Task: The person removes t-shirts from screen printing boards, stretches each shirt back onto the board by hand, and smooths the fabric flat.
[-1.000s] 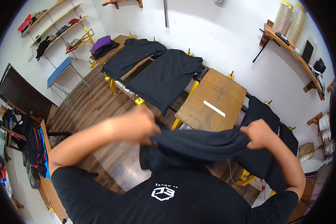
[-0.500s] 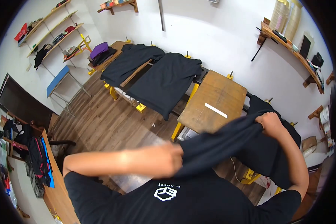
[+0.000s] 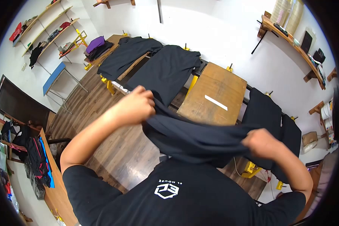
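While the left hand (image 3: 133,107) is gripping one end of a dark cloth (image 3: 194,135), the right hand (image 3: 261,143) is gripping the other, its fingers looking blurred but folded narrowly round the fabric. Between the two sets of fingers, the cloth is hanging in a gathered, sagging band, well above the floor (image 3: 79,105) and just in front of the wearer's black shirt (image 3: 177,211). The step in hand is seemingly one of spreading or turning the cloth in mid-air. Any next move is probably calling for both hands to be working in step, with the fingers finding edges that the folds are hiding.

Beyond the fingers, between the hands, a wooden surface (image 3: 226,84) is lying bare except for a white strip (image 3: 216,102). Past the left fingers, a broad black garment (image 3: 164,69) is lying spread out, with a second garment (image 3: 126,54) lying farther off, and a purple cloth (image 3: 96,44) is topping a pile beyond that. Just past the right fingers, another dark piece (image 3: 265,105) is draping down. Farthest out on that side, a wall shelf (image 3: 293,47) is holding assorted items.
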`<state>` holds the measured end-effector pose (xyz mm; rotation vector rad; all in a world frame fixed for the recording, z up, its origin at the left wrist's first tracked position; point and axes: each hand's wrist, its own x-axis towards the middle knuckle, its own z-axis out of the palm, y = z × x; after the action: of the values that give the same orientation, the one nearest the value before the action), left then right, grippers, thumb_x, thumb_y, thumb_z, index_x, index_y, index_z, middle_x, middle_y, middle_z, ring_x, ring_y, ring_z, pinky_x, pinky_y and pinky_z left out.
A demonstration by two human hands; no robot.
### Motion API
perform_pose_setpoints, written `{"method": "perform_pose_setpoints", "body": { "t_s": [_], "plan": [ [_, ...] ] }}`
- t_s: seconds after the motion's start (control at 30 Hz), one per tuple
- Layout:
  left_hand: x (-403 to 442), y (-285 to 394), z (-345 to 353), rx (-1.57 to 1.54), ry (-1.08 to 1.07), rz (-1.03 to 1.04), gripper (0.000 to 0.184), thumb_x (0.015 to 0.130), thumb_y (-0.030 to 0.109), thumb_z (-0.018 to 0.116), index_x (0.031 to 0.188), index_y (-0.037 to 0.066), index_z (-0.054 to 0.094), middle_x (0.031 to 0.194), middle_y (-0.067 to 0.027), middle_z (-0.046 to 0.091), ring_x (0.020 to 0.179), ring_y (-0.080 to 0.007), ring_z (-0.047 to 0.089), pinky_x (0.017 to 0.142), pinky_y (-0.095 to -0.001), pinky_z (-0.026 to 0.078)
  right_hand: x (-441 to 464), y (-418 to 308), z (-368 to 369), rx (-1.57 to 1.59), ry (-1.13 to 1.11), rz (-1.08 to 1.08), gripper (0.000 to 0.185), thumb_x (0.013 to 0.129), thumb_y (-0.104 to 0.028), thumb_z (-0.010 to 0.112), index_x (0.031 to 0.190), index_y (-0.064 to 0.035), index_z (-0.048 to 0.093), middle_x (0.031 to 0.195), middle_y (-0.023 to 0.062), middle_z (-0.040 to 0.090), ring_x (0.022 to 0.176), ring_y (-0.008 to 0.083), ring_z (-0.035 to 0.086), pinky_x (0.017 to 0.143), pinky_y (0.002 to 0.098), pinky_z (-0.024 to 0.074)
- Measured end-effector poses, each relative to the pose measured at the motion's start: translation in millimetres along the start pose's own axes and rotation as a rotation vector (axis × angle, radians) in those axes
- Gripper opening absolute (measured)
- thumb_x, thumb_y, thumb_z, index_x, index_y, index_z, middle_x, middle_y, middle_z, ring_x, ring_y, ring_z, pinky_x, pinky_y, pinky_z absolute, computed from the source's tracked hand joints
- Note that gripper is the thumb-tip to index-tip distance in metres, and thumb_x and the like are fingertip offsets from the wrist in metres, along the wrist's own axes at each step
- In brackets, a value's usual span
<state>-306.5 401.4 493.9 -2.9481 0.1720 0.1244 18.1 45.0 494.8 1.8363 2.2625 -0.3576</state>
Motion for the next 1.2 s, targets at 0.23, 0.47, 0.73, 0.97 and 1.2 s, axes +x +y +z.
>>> {"method": "perform_pose_setpoints", "body": {
  "t_s": [0.23, 0.47, 0.73, 0.97, 1.2],
  "plan": [
    [19.4, 113.7, -46.3, -0.597, 0.198, 0.605, 0.019, 0.072, 0.021, 0.073, 0.079, 0.003, 0.071, 0.092, -0.0065, 0.067, 0.117, -0.0291, 0.062, 0.103, -0.0437, 0.043, -27.5, 54.9, 23.4, -0.222, 0.205, 0.163, 0.029, 0.059, -0.013, 0.080, 0.083, -0.0074, 0.065, 0.080, 0.0091, 0.069, 0.085, 0.0314, 0.067, 0.078, 0.0441, 0.0546],
    [-19.4, -17.6, 17.8, -0.604, 0.083, 0.067, 0.013, 0.075, 0.012, 0.073, 0.077, 0.002, 0.065, 0.073, -0.0158, 0.064, 0.080, -0.0370, 0.067, 0.075, -0.0471, 0.052, -21.2, -50.0, 7.4, 0.177, 0.242, -0.046, 0.041, 0.050, -0.011, 0.081, 0.088, -0.0074, 0.065, 0.085, 0.0081, 0.064, 0.087, 0.0323, 0.063, 0.077, 0.0407, 0.0525],
    [-9.8, -22.2, -6.1, -0.526, 0.228, -0.040, 0.017, 0.078, 0.007, 0.068, 0.094, 0.002, 0.069, 0.088, -0.0165, 0.070, 0.090, -0.0350, 0.068, 0.076, -0.0423, 0.053, -2.2, -67.7, 15.6, 0.957, 0.167, -0.259, 0.022, 0.079, -0.007, 0.075, 0.100, -0.0007, 0.068, 0.114, 0.0159, 0.073, 0.101, 0.0355, 0.069, 0.090, 0.0423, 0.0531],
    [-11.6, 36.8, -40.6, -0.925, -0.092, -0.028, 0.032, 0.092, 0.022, 0.078, 0.081, -0.004, 0.064, 0.074, -0.0192, 0.063, 0.068, -0.0347, 0.064, 0.062, -0.0441, 0.047, -19.8, 26.0, 46.9, 0.970, 0.130, 0.183, 0.046, 0.070, -0.016, 0.085, 0.107, -0.0031, 0.062, 0.108, 0.0098, 0.071, 0.103, 0.0149, 0.067, 0.091, 0.0332, 0.0523],
    [7.6, 68.6, -30.9, -0.759, -0.092, 0.232, 0.061, 0.078, 0.052, 0.089, 0.075, -0.004, 0.064, 0.082, -0.0204, 0.064, 0.081, -0.0362, 0.065, 0.082, -0.0446, 0.052, -9.8, 25.2, 2.3, 0.398, 0.448, 0.280, 0.039, 0.068, -0.003, 0.075, 0.107, -0.0062, 0.071, 0.084, 0.0171, 0.070, 0.081, 0.0413, 0.070, 0.079, 0.0415, 0.0562]
  ]
}}
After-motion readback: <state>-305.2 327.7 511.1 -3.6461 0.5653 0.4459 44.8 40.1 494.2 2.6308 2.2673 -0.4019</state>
